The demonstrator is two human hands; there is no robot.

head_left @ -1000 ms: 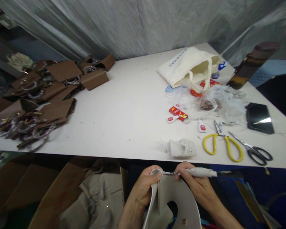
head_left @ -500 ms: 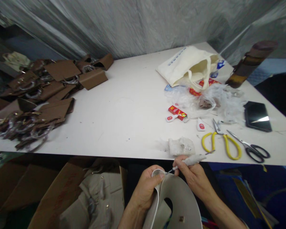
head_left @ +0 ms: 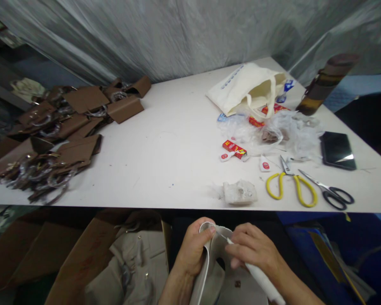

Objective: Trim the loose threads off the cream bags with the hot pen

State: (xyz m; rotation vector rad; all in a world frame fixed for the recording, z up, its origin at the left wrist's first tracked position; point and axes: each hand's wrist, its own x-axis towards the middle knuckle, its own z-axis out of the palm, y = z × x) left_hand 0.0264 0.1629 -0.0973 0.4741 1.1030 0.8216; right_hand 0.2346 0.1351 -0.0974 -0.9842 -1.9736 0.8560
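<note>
Red box [head_left: 234, 149], print unreadable

head cam | single view — looks forward and down | close on hands at bottom edge | bench [head_left: 165, 161] spreads beyond — wall sheeting behind

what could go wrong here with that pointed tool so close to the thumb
1. The right hand holds a white-handled tool whose thin metal tip points at the left hand; the left thumb pinches the white piece right at the tip, so a slip might jab it.
2. The work is done in the air below the table edge, unsupported, so the piece may flex and the tip may wander.
</note>
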